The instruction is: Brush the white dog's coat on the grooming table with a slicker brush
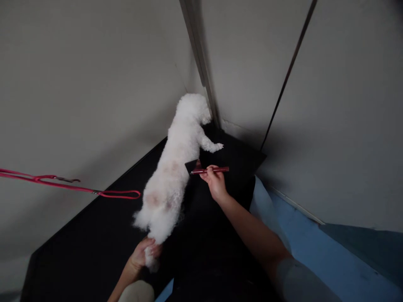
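Note:
A fluffy white dog (176, 163) is stretched out on a black table (94, 239), its head toward the far corner and one front leg reaching right. Pinkish patches show through the fur on its back. At its rear, my left hand (142, 252) is closed around a hind leg, and the paw (151, 260) hangs below my fingers. In my right hand (216, 183) is a slicker brush (210, 170) with a red handle. The dark head of the brush points left against the dog's side. The bristles cannot be made out.
A pink-red leash (72, 186) with a metal clip hangs across the left, its loop near the dog's rump. Grey walls (94, 63) meet at the far corner, where a metal post (197, 42) stands. Blue floor (302, 230) shows at lower right.

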The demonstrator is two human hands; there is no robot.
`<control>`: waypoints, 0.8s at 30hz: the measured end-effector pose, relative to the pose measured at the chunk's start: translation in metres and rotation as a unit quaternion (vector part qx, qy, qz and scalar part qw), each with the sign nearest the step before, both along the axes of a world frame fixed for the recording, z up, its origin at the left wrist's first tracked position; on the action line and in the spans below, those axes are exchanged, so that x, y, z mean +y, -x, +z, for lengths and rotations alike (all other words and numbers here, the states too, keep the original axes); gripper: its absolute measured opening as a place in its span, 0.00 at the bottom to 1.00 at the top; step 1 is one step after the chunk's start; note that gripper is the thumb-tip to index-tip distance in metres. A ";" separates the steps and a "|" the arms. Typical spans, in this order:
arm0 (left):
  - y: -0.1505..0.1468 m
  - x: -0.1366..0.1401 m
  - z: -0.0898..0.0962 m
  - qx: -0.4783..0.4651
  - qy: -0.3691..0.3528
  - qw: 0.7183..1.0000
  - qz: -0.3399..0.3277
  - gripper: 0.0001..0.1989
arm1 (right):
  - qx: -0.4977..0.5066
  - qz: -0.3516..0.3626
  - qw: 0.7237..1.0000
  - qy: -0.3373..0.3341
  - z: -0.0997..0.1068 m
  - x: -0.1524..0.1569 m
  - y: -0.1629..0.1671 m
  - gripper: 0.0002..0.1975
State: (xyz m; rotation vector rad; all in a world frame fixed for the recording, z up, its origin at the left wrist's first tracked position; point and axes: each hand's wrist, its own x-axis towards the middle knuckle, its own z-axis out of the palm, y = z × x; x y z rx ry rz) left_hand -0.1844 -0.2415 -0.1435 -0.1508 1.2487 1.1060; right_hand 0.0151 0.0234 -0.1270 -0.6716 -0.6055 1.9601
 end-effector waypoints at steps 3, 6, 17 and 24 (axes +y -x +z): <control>-0.005 0.004 0.003 0.014 -0.007 0.999 -0.028 0.25 | 0.002 0.169 0.982 -0.088 0.003 -0.011 -0.001 0.19; -0.016 0.010 0.009 0.032 -0.020 0.999 -0.033 0.24 | -0.021 0.216 0.974 -0.071 0.004 -0.018 -0.006 0.21; -0.071 0.035 0.033 0.142 -0.095 0.985 -0.014 0.17 | -0.160 0.134 0.967 -0.148 0.014 -0.059 -0.040 0.15; -0.094 0.037 0.026 0.177 -0.114 0.977 -0.036 0.13 | -0.234 0.121 0.938 -0.227 0.029 -0.068 -0.055 0.10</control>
